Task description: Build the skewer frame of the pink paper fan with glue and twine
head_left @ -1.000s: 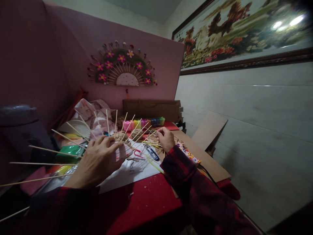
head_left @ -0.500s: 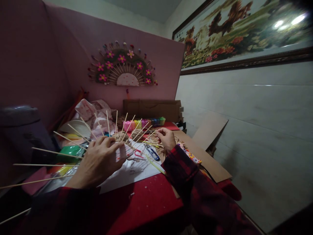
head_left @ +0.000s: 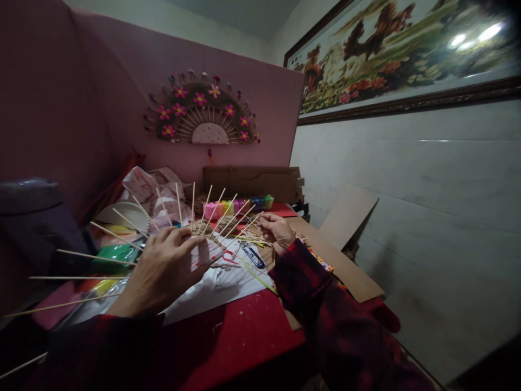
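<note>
The left fingers (head_left: 185, 243) are bent and closed on the middle of a fan of sticks (head_left: 234, 222), where the sticks all meet. The left hand (head_left: 163, 271) has its back up and holds the fan just over the table (head_left: 244, 336).

The right fingers (head_left: 266, 221) are pinched together on the thin ends of the sticks at the right side of the fan. It is too dark and small to tell if they hold more than the sticks. The right hand (head_left: 280, 232) is near the left one, with the fan between them. Both arms have dark red check sleeves.

The sticks spread out like sun rays, from far left, up, and over to the right.

Under the fan lies a white paper (head_left: 215, 288) on the red table. A small blue clip (head_left: 252, 254) and a red hook (head_left: 228, 256) lie on the paper, just beside the right hand. A green bag (head_left: 116, 254) lies left of the left hand. A white paper plate (head_left: 126, 213) sits behind it.

Behind the fan is a row of little colored tubs (head_left: 238, 206), and behind them a brown box (head_left: 252, 182). A flat brown card (head_left: 345, 266) lies to the right.

On the pink wall hangs a finished fan (head_left: 201, 114) with pink flowers. A big painting (head_left: 407, 54) hangs on the right wall.
</note>
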The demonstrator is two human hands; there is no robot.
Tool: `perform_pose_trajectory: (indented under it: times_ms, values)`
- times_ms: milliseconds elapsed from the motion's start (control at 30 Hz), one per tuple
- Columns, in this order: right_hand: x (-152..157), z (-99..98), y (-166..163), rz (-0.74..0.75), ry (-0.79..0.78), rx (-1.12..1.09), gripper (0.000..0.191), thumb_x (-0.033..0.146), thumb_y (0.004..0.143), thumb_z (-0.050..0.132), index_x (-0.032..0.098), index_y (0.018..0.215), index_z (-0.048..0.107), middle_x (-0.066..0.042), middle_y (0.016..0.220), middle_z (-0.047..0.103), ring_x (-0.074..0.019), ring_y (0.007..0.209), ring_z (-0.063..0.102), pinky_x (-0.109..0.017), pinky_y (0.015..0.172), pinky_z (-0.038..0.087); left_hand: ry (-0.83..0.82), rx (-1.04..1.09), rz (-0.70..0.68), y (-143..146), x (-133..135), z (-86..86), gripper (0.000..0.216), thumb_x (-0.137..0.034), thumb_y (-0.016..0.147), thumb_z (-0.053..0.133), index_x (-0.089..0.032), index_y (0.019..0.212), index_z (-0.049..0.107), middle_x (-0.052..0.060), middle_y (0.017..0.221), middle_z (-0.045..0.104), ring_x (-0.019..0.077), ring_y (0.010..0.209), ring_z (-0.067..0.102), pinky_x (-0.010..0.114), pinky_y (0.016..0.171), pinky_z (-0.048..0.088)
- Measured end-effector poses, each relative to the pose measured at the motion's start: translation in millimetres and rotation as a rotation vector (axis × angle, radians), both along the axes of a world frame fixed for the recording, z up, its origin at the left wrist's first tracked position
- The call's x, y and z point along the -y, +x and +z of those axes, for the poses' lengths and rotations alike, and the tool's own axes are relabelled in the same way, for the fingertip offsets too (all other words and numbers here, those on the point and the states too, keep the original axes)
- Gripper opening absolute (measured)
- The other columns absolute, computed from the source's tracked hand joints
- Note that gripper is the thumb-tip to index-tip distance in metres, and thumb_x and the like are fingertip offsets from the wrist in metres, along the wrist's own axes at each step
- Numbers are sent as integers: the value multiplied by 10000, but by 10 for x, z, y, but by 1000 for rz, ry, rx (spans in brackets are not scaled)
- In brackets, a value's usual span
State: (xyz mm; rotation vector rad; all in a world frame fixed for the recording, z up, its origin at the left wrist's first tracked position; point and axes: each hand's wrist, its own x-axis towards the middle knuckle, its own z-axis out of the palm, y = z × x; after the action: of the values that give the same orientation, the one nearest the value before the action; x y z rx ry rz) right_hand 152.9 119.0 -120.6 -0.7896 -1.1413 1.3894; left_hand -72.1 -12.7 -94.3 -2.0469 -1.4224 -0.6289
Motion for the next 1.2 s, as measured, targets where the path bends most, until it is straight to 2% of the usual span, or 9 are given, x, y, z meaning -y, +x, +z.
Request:
perform_pose_trajectory:
  times_ms: [133,233,333,467,700,833,1033,1100,1200]
  values:
    - [96,12,-68,117,23,97,242,309,544,726,143,672,606,24,525,576,-13,349,267,-163,335,134,-12,-4,20,-18,-12,-1,333,-431,770,547,-223,1012,643,115,1029,611,295,967,524,458,827,408]
    - [117,18,-89,162,41,78,274,360,583,714,146,717,607,18,545,596,-21,358,314,-155,334,147,-16,-6,25,-27,-18,0,345,-415,763,561,-227,1043,635,114,1039,606,302,992,522,459,831,406]
    - [87,21,-65,117,38,-12,308,405,627,694,167,792,590,7,588,626,-31,367,363,-148,320,157,-6,-3,29,-15,-19,-1,337,-415,769,559,-233,1041,637,108,1044,603,306,1011,515,461,844,398]
    - [41,27,-31,12,41,-139,311,384,584,739,171,734,570,33,592,600,-28,387,399,-134,302,164,12,-6,20,-4,-32,-14,335,-439,777,550,-227,1019,645,107,1043,598,303,1004,515,458,846,396]
    - [60,70,-54,-47,-10,-190,237,346,614,697,158,639,555,55,500,534,-16,374,371,-120,320,186,45,-24,-21,-54,-66,-48,411,-478,725,603,-223,1046,636,115,1056,591,308,977,522,468,834,402]
    - [69,75,-52,-19,1,-196,213,335,635,670,163,645,544,51,502,537,-19,382,351,-117,328,177,54,-18,-20,-53,-62,-39,374,-447,730,606,-231,1034,641,115,1039,603,303,975,533,465,822,410]
    - [118,67,-84,68,36,-116,313,470,662,643,168,715,578,-4,618,612,-48,433,405,-146,334,150,72,-14,5,-31,-61,-33,364,-427,743,591,-215,1035,639,120,1040,601,307,981,525,468,818,408]
    - [162,59,-111,91,76,-21,308,445,643,675,156,714,596,-21,655,629,-47,439,398,-159,338,142,86,-7,26,-16,-58,-33,344,-398,748,588,-209,1031,639,122,1040,598,309,982,520,466,808,411]
    - [226,41,-153,124,127,87,262,366,605,716,141,685,607,-3,598,605,-34,411,337,-175,351,150,91,-5,32,-7,-61,-48,324,-384,751,588,-212,1021,640,123,1047,593,311,981,519,473,808,411]
